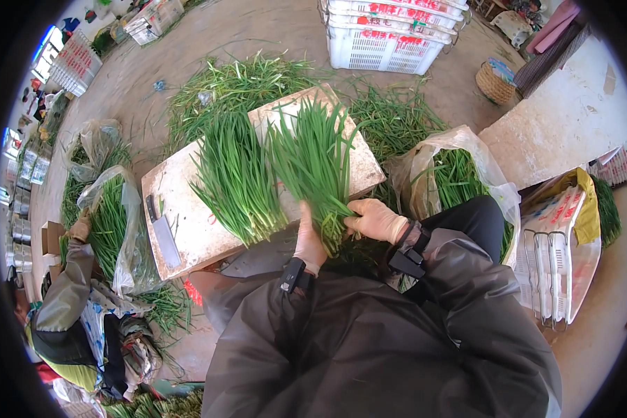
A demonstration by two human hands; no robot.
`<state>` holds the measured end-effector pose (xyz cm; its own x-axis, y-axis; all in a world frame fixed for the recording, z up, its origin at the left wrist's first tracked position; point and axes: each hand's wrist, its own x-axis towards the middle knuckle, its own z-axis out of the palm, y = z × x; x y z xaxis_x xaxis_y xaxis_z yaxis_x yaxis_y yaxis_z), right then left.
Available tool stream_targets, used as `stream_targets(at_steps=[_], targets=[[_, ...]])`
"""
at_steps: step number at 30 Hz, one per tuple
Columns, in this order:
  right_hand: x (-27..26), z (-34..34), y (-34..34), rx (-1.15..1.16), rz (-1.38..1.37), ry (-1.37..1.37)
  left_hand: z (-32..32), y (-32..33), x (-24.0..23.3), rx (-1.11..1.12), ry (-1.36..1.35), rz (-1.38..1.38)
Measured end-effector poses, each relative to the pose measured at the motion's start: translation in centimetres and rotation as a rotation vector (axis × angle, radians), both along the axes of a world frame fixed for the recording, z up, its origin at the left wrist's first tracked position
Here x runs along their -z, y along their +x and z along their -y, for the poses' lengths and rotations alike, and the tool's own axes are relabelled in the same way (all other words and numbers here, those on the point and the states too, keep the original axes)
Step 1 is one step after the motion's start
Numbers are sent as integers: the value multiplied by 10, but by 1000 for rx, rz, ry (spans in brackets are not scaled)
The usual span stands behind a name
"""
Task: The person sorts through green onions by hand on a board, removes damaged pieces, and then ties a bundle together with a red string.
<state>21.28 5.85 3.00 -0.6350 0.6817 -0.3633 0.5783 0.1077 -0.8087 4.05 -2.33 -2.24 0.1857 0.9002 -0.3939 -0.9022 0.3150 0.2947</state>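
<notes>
A bunch of garlic chives (313,157) rests in my gloved left hand (309,240), which wraps the stem end with the thumb up along its side. My gloved right hand (376,219) pinches at the stems from the right, its fingertips partly hidden by leaves. Left of this bunch, a larger pile of chives (243,183) lies on the worn board (188,235), leaves pointing away and pale stem ends towards me. A cleaver with a black handle (164,240) lies flat near the board's left edge, apart from both hands.
Loose leaves (230,94) heap on the floor beyond the board. Plastic bags of chives stand at right (465,172) and left (109,219). Stacked white crates (386,47) stand ahead, and more crates (551,256) lie right. A co-worker's sleeve (65,292) reaches into the left bag.
</notes>
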Motion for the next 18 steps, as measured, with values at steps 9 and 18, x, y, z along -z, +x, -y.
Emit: stream_targets(at_steps=[9,18], targets=[[-24,-34,31,254,-456,-295,5,-6,2,42,-1,-107],[13,-126,76,849,-474,55,2,-16,31,49,-115,-89]])
